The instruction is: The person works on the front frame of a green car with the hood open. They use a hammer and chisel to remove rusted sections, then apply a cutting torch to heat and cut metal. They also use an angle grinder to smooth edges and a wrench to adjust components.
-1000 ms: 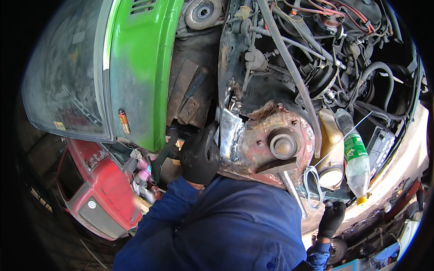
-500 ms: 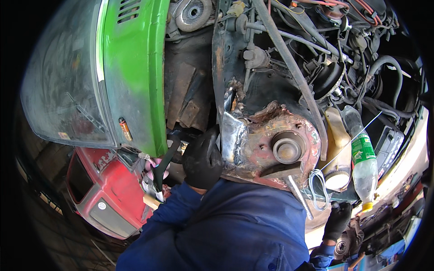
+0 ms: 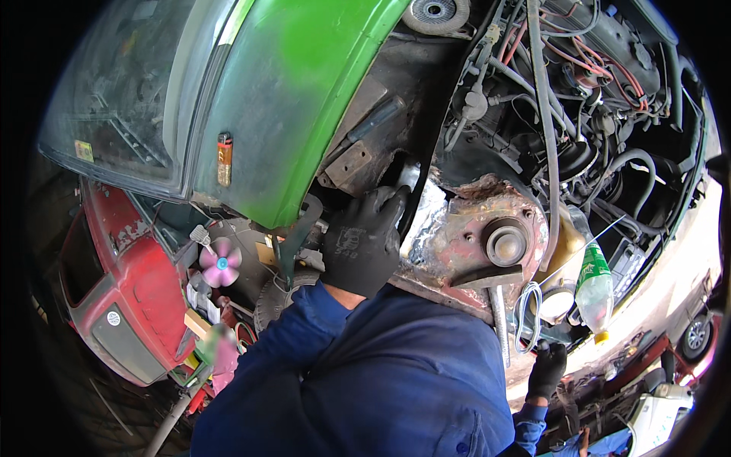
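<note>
My left hand [image 3: 362, 242], in a black glove, reaches into the gap between the green body panel [image 3: 324, 99] and the engine bay. Its fingers stretch against the edge of a bare, welded metal patch [image 3: 426, 217]; the fingertips are partly hidden in the gap. Just right of the patch is the rusty red strut tower [image 3: 468, 236] with a round collar [image 3: 505, 242]. My right hand [image 3: 547, 371], also black-gloved, is low on the right by the car's edge, fingers curled; what they close on, if anything, is hidden. A dark-handled tool like a screwdriver [image 3: 373, 119] lies in the recess above my left hand.
An orange lighter [image 3: 225, 160] lies on the green panel. A clear bottle [image 3: 594, 286], a coil of wire [image 3: 525, 320], a yellowed reservoir [image 3: 560, 293] and a metal rod [image 3: 499, 324] sit on the right. A pink fan [image 3: 221, 263] and a red vehicle [image 3: 137, 282] are at left.
The view has swung, bringing the pink fan and recess tool into clearer sight. My left hand's fingers now reach farther up along the patch edge. My right hand stays by the car's edge.
</note>
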Demonstrator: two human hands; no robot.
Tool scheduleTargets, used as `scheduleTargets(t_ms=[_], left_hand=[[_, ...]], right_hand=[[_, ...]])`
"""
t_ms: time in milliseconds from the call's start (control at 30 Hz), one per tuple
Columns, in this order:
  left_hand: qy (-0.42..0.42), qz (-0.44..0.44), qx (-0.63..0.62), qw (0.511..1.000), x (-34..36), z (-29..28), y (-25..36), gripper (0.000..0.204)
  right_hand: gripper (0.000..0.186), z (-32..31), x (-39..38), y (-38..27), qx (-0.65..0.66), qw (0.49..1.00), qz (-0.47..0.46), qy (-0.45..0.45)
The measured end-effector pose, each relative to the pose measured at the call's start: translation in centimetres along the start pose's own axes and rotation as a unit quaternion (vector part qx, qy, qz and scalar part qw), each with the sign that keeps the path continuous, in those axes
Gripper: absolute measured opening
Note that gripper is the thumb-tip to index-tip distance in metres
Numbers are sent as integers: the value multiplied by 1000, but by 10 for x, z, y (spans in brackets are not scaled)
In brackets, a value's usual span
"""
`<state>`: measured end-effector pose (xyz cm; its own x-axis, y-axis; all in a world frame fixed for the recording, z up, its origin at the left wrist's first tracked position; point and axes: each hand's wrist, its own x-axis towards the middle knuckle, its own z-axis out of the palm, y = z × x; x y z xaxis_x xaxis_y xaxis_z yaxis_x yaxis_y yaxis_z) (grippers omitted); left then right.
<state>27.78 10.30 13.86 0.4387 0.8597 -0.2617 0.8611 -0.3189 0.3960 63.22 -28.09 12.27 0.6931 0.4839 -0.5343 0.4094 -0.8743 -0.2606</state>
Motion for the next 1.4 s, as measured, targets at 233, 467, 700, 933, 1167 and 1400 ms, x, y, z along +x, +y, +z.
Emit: scheduleTargets(t_ms=[233,467,700,933,1167,1400], left_hand=[[-3,-9,-9,1000,4,-1,-4,56],[-20,-12,-2,1000,5,4,-7,58],[-21,3,22,1000,5,7,-9,62],[-18,17,16,1000,7,14,-15,62],[-6,53,68,996,3,21,-25,63],[-33,74,82,993,10,15,-14,52]], right_hand=[[37,-1,4,4,19,1000,11,-12],[47,-1,7,5,10,1000,-14,-5],[52,0,6,1,7,1000,-17,7],[50,2,1,-3,30,999,14,10],[40,2,-6,-11,14,999,28,25],[34,3,-10,-18,18,998,47,38]])
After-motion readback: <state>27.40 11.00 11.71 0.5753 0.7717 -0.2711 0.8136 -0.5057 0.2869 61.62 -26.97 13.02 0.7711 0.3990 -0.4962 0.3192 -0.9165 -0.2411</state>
